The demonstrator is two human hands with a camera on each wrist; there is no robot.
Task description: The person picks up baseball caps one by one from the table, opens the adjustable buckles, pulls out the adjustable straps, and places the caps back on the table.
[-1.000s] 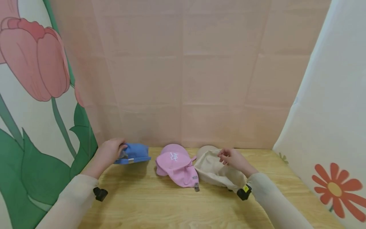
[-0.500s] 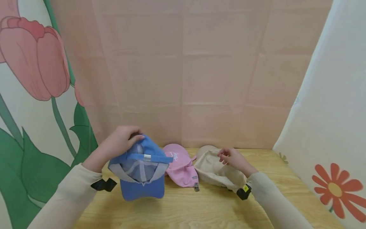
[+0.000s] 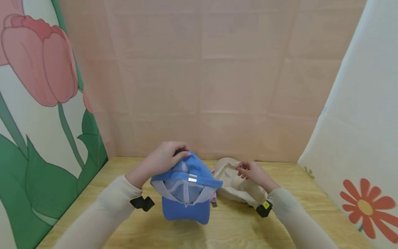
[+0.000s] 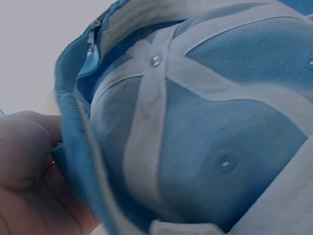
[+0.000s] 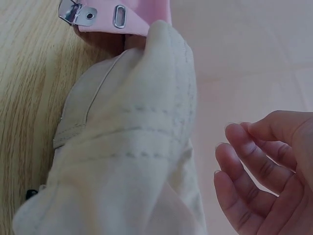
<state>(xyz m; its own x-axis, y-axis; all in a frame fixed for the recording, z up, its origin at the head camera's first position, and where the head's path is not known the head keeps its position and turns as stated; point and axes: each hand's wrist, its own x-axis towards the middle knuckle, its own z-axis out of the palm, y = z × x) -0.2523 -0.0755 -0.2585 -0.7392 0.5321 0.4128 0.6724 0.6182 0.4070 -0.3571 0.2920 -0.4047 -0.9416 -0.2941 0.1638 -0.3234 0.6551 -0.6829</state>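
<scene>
While left hand (image 3: 164, 157) grips blue cap (image 3: 200, 169), tabletop (image 3: 237, 228) before brim (image 3: 186, 210) edge

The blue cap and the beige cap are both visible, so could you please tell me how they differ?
Colour: the blue cap is blue with pale strips inside; the beige cap is plain beige.
Support: the left hand grips the blue cap, while the beige cap lies on the table, ungripped.
Pose: the blue cap's brim hangs downward; the beige cap's fabric is slumped.
Both are fabric caps.
</scene>
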